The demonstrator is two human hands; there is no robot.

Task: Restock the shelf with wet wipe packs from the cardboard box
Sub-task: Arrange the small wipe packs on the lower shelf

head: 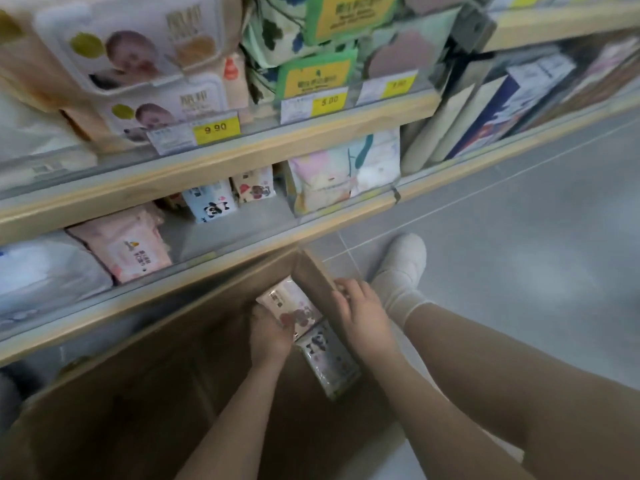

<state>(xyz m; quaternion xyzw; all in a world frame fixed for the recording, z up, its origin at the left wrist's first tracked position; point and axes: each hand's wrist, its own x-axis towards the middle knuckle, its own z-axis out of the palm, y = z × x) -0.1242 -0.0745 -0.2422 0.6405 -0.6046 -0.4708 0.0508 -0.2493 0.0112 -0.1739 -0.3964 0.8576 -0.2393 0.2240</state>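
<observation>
The left hand (268, 332) is down inside the cardboard box (156, 393), its grip closed around a pink wet wipe pack (289, 304) that stands near the box's far right corner. The right hand (360, 311) rests over the box's right wall at that same corner, fingers curled onto the rim, grasping the cardboard edge and no pack. Just nearer along that right wall lies a second pack with a panda print (327, 356), touching the held one. The rest of the box interior to the left looks bare and dark.

The box's far edge sits tight against the front lip of the bottom shelf (214, 252). On that shelf, a pink pack (128, 244) lies near the left, and a blue panda pack (211, 202) and a cream pack (254, 185) stand toward the back, with open shelf floor between them and the front lip. Right of the box, a white shoe (403, 261) rests on the grey tiled floor (519, 237), which is open.
</observation>
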